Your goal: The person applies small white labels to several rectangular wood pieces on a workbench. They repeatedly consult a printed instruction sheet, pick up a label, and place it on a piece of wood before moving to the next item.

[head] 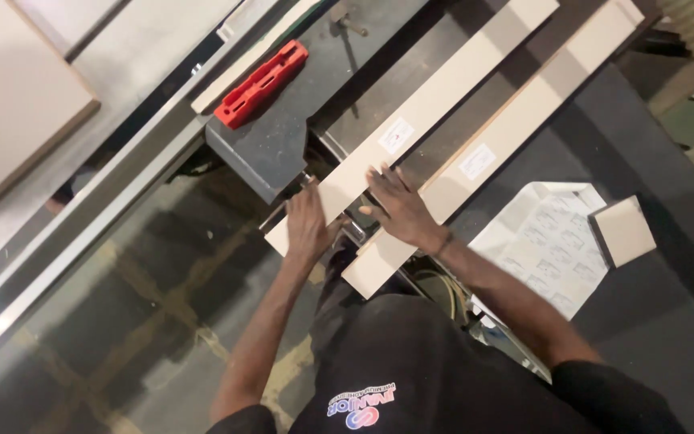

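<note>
Two long, pale laminated board strips lie side by side on the dark grey machine table (652, 265), running from its near edge up toward the far right corner. The left hand (308, 227) rests palm down on the near end of the left strip (419, 112), fingers curled over the end that overhangs the table's near edge. The right hand (402, 210) lies flat with fingers spread, the fingertips on the left strip and the palm over the near end of the right strip (524, 120); it presses rather than closes around either one. Each strip carries a small white label.

A red plastic push block (261, 83) sits near the table's far left corner beside a narrow pale offcut (242, 68). A sheet of white printed paper (544, 241) and a small square pale board piece (625, 230) lie right of the strips.
</note>
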Motion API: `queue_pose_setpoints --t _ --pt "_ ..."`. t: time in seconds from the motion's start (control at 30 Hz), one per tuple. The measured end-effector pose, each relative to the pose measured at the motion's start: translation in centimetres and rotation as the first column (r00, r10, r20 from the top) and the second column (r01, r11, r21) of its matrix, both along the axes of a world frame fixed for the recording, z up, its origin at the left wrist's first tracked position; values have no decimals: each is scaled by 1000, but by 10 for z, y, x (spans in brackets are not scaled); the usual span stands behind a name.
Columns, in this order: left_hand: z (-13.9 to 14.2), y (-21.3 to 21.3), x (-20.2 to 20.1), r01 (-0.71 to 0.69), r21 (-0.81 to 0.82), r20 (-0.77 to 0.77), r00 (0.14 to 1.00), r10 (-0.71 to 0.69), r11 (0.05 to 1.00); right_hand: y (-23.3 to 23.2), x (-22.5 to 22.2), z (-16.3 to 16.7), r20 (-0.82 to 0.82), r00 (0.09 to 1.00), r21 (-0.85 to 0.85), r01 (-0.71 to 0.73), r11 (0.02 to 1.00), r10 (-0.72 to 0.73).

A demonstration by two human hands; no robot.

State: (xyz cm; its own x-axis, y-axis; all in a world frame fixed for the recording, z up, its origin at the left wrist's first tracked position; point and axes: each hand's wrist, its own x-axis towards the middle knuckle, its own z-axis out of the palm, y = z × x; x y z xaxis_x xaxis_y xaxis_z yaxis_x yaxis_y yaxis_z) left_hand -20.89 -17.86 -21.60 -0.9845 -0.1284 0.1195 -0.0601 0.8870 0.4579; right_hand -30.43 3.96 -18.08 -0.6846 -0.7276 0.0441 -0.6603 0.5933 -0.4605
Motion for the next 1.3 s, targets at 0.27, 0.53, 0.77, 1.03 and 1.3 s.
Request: queue_pose_setpoints --t 0.27,0.53,0.77,1.03,1.3 --pt "47 -16 20 15 73 139 990 -25 997 -1 -14 -6 814 509 -310 787 534 -279" --pt "111 22 39 39 24 10 999 -40 999 1 -3 30 847 529 -518 845 135 -60" --pt "115 89 41 29 122 152 987 -48 992 72 2 37 835 473 -431 880 200 -282" --pt "55 126 55 62 70 4 998 -62 996 128 -3 3 264 674 -266 739 619 -690" --pt "17 51 67 -149 549 462 874 -150 823 106 43 -1 904 233 -129 948 291 -359"
